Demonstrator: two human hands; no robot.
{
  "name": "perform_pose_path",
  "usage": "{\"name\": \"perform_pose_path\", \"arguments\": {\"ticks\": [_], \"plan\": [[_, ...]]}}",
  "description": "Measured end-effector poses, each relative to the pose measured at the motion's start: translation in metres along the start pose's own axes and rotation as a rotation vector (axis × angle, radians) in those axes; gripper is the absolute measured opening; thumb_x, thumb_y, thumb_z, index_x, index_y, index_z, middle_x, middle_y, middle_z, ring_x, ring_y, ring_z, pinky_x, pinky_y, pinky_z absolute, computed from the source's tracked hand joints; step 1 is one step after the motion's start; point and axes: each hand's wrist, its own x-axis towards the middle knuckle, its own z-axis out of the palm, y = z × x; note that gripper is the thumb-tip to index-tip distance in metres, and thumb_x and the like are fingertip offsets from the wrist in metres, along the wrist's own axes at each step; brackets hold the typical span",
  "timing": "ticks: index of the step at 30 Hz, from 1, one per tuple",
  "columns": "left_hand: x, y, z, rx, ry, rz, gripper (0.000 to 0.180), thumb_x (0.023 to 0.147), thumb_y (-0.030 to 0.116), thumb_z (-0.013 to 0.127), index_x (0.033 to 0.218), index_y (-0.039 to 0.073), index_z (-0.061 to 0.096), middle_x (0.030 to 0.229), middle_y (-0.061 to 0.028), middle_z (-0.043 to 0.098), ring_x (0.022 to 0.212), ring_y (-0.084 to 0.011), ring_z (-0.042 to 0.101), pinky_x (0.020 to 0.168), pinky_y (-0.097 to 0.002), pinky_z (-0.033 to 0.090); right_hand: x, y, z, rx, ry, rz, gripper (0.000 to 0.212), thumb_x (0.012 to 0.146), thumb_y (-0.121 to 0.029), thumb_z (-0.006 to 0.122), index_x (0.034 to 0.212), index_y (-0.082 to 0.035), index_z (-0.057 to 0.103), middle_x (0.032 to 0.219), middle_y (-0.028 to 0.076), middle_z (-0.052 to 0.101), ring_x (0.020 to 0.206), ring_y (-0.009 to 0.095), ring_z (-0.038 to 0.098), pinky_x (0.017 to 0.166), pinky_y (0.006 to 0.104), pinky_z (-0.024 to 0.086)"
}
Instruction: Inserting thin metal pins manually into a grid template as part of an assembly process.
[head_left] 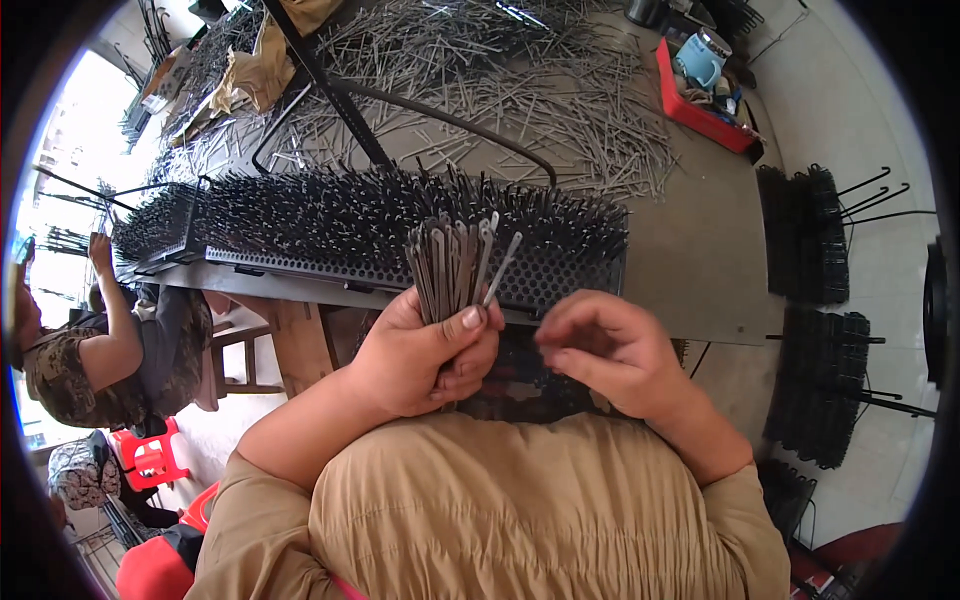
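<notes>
A bundle of flat grey metal strips [452, 265], with small holes in their upper ends, stands upright in my left hand [435, 350]. The thumb presses across the front of the bundle, and one strip leans out to the right. Just right of it, my right hand [615, 350] hovers with curled fingers and a gap between thumb and fingers; nothing shows in it. Its fingertips are slightly blurred. Beyond both hands is a long black perforated rack [560, 291], packed with many upright dark metal pieces [330, 215].
Loose metal strips [480, 70] lie heaped across the table [700, 240]. A black bar frame [440, 115] rises over the rack. At the far right sits a red tray [690, 110] with a blue mug [703, 60]. Black bundles [808, 235] hang beyond the table; another person [110, 350] works at left.
</notes>
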Motion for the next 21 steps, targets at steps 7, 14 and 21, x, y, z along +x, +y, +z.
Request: {"name": "perform_pose_path", "arguments": {"ticks": [7,14,21], "plan": [[-0.007,-0.011,0.013,-0.001,0.161,0.022,0.018,0.097,0.023,0.055,0.107,0.008,0.057,0.077,-0.0045,0.048,0.054,-0.0124,0.041,0.043,-0.0237,0.031,0.0,-0.002,0.013,0.06,-0.069,0.228,0.028,0.093,-0.007,0.062,0.118,-0.001,0.051,0.114,0.008,0.057,0.097,0.016,0.061,0.084,0.031,0.051],[-0.004,-0.051,0.03,0.063,0.243,0.514,0.016,0.096,0.008,0.052,0.111,0.005,0.055,0.091,-0.0095,0.062,0.084,-0.022,0.06,0.077,-0.0372,0.049,0.007,0.027,0.052,0.853,0.043,0.034,0.038,0.102,-0.039,0.043,0.107,-0.004,0.058,0.106,0.007,0.063,0.108,0.021,0.059,0.099,0.039,0.044],[0.013,-0.105,0.027,0.53,0.322,1.0,0.014,0.098,0.004,0.05,0.111,0.002,0.055,0.097,-0.0067,0.066,0.093,-0.0165,0.063,0.088,-0.0292,0.047,-0.007,0.007,0.081,1.05,0.131,0.029,0.056,0.099,-0.054,0.039,0.111,-0.003,0.056,0.118,0.009,0.061,0.111,0.023,0.055,0.103,0.039,0.038]]}}
